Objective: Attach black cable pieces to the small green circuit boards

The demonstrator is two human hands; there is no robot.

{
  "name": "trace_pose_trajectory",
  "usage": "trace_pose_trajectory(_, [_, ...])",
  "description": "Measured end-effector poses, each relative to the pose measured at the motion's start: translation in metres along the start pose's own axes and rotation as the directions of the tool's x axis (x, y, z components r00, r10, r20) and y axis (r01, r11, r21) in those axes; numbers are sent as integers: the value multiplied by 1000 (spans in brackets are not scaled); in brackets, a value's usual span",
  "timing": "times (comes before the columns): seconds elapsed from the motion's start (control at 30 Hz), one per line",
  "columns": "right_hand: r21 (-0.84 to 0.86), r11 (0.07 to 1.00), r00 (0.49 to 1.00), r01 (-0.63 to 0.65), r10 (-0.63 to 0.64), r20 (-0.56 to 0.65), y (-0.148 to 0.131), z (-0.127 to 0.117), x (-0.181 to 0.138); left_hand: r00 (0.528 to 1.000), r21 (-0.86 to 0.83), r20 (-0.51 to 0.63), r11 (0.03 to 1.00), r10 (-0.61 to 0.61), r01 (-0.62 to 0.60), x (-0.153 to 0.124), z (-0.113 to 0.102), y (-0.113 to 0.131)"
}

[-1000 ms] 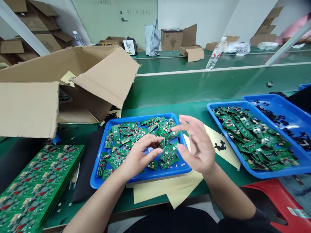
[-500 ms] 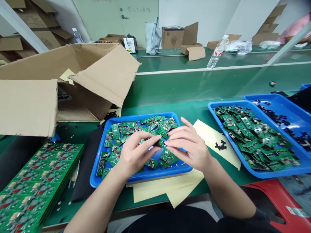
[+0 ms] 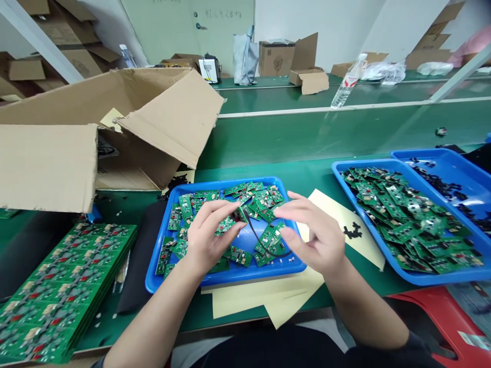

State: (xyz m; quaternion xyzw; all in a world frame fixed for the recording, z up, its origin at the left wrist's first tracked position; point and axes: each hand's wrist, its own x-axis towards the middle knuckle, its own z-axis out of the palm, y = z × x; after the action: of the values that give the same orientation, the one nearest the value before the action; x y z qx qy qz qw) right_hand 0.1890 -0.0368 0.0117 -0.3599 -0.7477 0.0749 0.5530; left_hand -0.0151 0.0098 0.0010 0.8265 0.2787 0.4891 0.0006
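My left hand (image 3: pixel 213 230) pinches a small green circuit board (image 3: pixel 238 214) between thumb and fingertips, above a blue tray (image 3: pixel 149 276) with many loose boards in it. A thin black strip (image 3: pixel 250 227) runs from the held board and curves down to the right, its far end close below my right hand. Apart from the board, my right hand (image 3: pixel 316 232) hovers over the tray's right edge, thumb and fingers spread. Whether the strip touches the right hand I cannot tell.
A second blue tray (image 3: pixel 414 278) of boards stands to the right, beside another tray (image 3: pixel 477 184) with black parts. Yellow paper (image 3: pixel 326 204) carries several black pieces (image 3: pixel 352 230). Stacked board panels (image 3: pixel 57 291) lie left, below an open cardboard box (image 3: pixel 169 112). A bottle (image 3: pixel 348 82) stands behind.
My right hand has drawn away to the right from the held board, and its fingers have parted. The black strip now shows between the hands. My left hand keeps the board.
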Motion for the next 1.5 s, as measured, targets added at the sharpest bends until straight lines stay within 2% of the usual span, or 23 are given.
trace_pose_trajectory(0.07, [98, 987, 991, -124, 128, -36, -1, 1, 0, 999, -23, 3, 999, 43, -42, -1, 1, 2])
trace_pose_trajectory(0.13, [165, 957, 971, -237, 226, 82, -1, 3, -1, 995, -41, 21, 994, 101, -100, -3, 4, 4])
trace_pose_trajectory(0.23, [186, 908, 899, -376, 310, 308, -2, 10, -2, 987, -24, 27, 988, 156, -155, -6, 6, 5])
trace_pose_trajectory(0.3, [205, 859, 851, -468, 376, 367, -3, 14, -3, 986, 2, 20, 986, 168, -168, -7, 7, 5])
trace_pose_trajectory(0.47, [377, 615, 720, -692, 556, 415, -3, 18, -5, 984, 35, 2, 984, 177, -177, -4, 5, 4])
trace_pose_trajectory(0.57, [462, 469, 655, -753, 606, 452, -2, 19, -4, 988, 68, -5, 986, 156, -155, -3, 5, 5])
trace_pose_trajectory(0.7, [541, 330, 611, -774, 616, 497, -1, 22, -4, 991, 115, -12, 985, 132, -130, -3, 4, 7])
trace_pose_trajectory(0.9, [564, 265, 584, -782, 627, 515, -1, 23, -3, 991, 93, -30, 988, 129, -126, -2, 4, 10])
trace_pose_trajectory(1.0, [576, 272, 599, -771, 617, 511, 0, 24, -2, 993, 52, -28, 992, 117, -115, -3, 4, 12])
trace_pose_trajectory(1.1, [576, 329, 638, -748, 595, 488, 1, 25, -4, 997, 10, 8, 997, 81, -81, -6, 5, 12])
trace_pose_trajectory(1.23, [503, 550, 742, -667, 552, 379, 0, 24, -6, 995, -69, 96, 997, -37, 44, -10, 6, 14])
trace_pose_trajectory(1.33, [396, 732, 831, -555, 466, 303, -3, 21, -5, 989, -153, 139, 985, -57, 78, -9, 5, 17])
trace_pose_trajectory(1.4, [324, 815, 871, -480, 401, 282, -5, 20, -5, 988, -170, 152, 983, -37, 63, -7, 4, 20])
trace_pose_trajectory(1.5, [246, 888, 907, -388, 321, 271, -5, 21, -5, 986, -166, 163, 985, -22, 49, -5, 4, 22])
